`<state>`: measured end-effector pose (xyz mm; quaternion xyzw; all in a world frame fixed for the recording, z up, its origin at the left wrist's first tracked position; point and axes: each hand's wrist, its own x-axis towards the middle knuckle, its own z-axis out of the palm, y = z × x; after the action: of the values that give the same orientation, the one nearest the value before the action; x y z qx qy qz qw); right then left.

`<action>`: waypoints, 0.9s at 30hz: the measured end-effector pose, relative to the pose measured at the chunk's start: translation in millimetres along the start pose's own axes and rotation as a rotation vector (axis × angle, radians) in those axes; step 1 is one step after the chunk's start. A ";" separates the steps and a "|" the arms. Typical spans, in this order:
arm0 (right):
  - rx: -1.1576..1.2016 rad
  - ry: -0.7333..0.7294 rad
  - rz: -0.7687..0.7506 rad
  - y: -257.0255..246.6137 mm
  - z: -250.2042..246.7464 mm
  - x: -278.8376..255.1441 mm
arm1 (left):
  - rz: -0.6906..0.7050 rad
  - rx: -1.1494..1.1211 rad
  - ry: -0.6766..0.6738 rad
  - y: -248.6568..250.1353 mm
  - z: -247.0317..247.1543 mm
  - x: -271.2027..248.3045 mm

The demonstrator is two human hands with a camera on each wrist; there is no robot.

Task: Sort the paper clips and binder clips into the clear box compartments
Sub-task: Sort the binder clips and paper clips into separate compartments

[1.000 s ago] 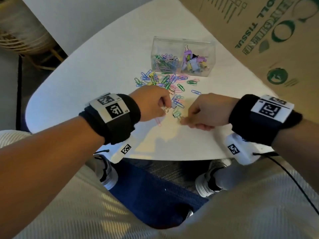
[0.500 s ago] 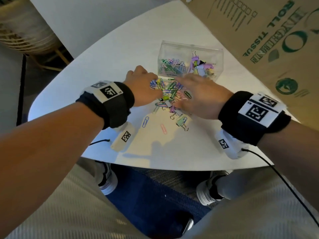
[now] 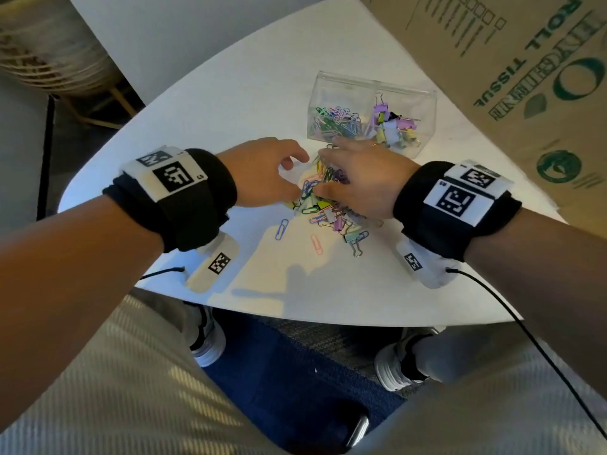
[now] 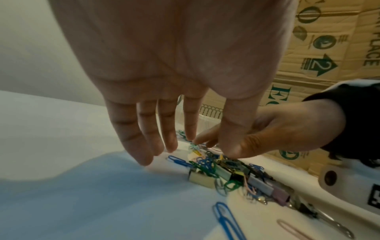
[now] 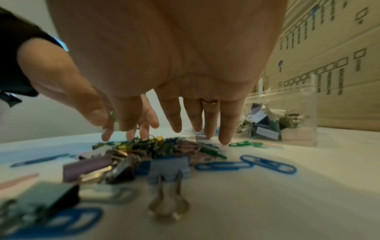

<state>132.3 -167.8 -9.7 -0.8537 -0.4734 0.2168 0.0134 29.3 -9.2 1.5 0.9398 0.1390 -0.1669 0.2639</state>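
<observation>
Left hand: the left hand [image 3: 262,172] is over the left side of the loose pile [image 3: 323,198], fingers spread and relaxed, holding nothing. The left wrist view shows the straight fingers [image 4: 141,141] pointing down, their tips at or just above the table [image 3: 230,93]; I cannot tell if they touch it.
Right hand: the right hand [image 3: 361,178] lies over the right part of the pile, fingers extended toward the clear box [image 3: 371,90]. It grips nothing. The right wrist view shows a ring [image 5: 208,102] on one finger, and the fingertips [image 5: 225,138] just above the clips; the head view hides these tips.
Pile: paper clips and binder clips are mixed together on the table, between and under both hands. Only the wrist views show single binder clips clearly, for example a purple one [image 5: 86,167] and a blue-grey one [image 5: 169,167].
Stray clips: a blue paper clip [image 3: 281,228] and a pink paper clip [image 3: 317,244] lie apart, on the near side of the pile.
Clear box: it stands on the table just beyond the pile. The head view shows its left compartment with paper clips [image 3: 335,121] and its right compartment with binder clips [image 3: 394,126].
Behind: a cardboard carton [image 3: 525,77] with green print stands at the right of the table.
</observation>
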 end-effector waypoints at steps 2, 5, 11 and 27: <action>0.001 -0.028 0.000 -0.4 2.9 4.5 | 0.029 0.063 -0.083 -0.1 -0.1 -4.6; 0.075 -0.019 -0.008 -0.6 -1.7 -0.1 | 0.071 0.175 -0.211 -2.4 0.3 -11.7; 0.204 -0.003 0.027 15.0 -16.2 -29.6 | 0.155 0.222 -0.193 2.6 13.4 -2.6; -0.012 -0.175 0.191 -9.2 3.1 -27.9 | 0.087 0.183 0.004 32.0 27.5 11.0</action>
<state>110.9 -186.0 -0.4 -0.8728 -0.3904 0.2879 -0.0540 43.8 -48.6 -10.6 0.9655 0.0825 -0.1652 0.1836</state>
